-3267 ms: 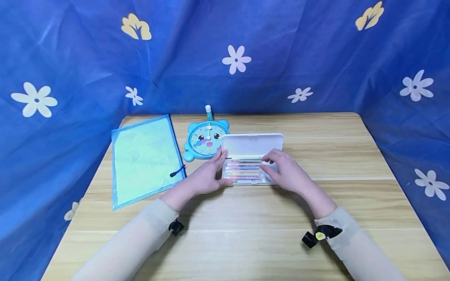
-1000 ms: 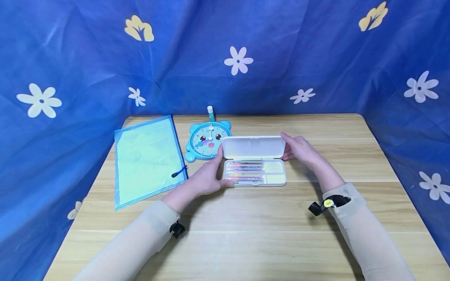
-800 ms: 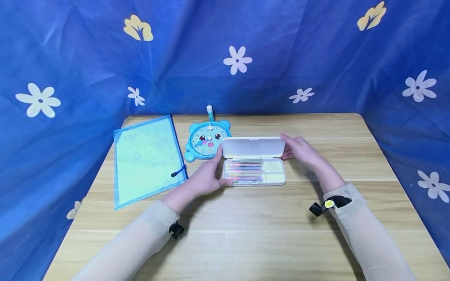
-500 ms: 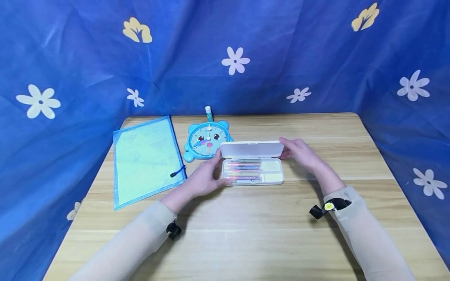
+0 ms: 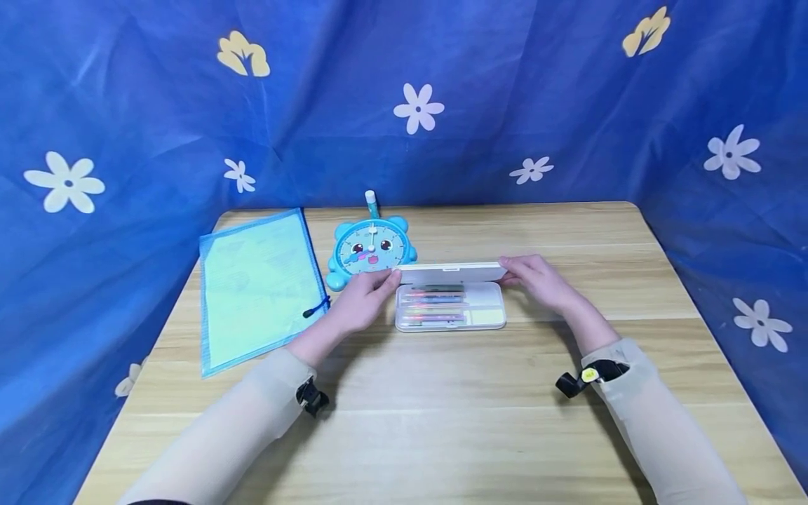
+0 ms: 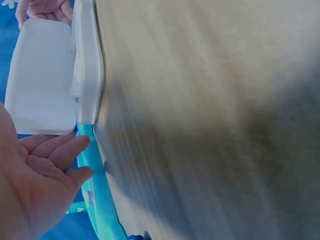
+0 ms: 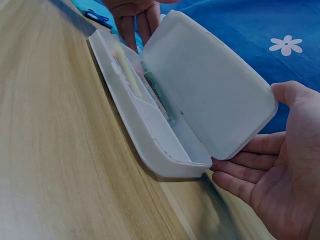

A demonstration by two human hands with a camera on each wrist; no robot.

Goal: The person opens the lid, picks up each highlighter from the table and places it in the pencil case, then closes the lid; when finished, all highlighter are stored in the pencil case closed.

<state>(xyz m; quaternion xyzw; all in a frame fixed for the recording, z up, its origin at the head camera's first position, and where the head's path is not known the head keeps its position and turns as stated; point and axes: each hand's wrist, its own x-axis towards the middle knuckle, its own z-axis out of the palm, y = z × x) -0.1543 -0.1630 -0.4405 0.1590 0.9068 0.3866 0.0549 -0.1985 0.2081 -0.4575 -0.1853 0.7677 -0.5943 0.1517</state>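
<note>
A white pencil case (image 5: 485, 317) lies on the table with its lid (image 7: 210, 85) raised and tilted forward over the tray. Several slim coloured pens (image 5: 434, 305) fill the left part of the tray; to their right, white compartments show. At the lid's right end, my right hand (image 5: 539, 282) holds the edge, thumb on the rim and fingers behind. My left hand (image 5: 362, 298) is at the lid's left end, fingers extended and touching or very near its edge. In the left wrist view its fingers (image 6: 55, 147) lie loosely beside the lid.
A blue cartoon clock (image 5: 371, 247) sits just behind the left hand, with a white-capped stick (image 5: 371, 203) behind it. A blue-edged mesh zip pouch (image 5: 261, 291) lies at the left of the table. A blue flowered cloth (image 5: 480, 84) hangs along the back.
My right hand went from the pens to the lid's right end. The lid has tipped further forward and down. My left hand has shifted from the tray's left end up to the lid.
</note>
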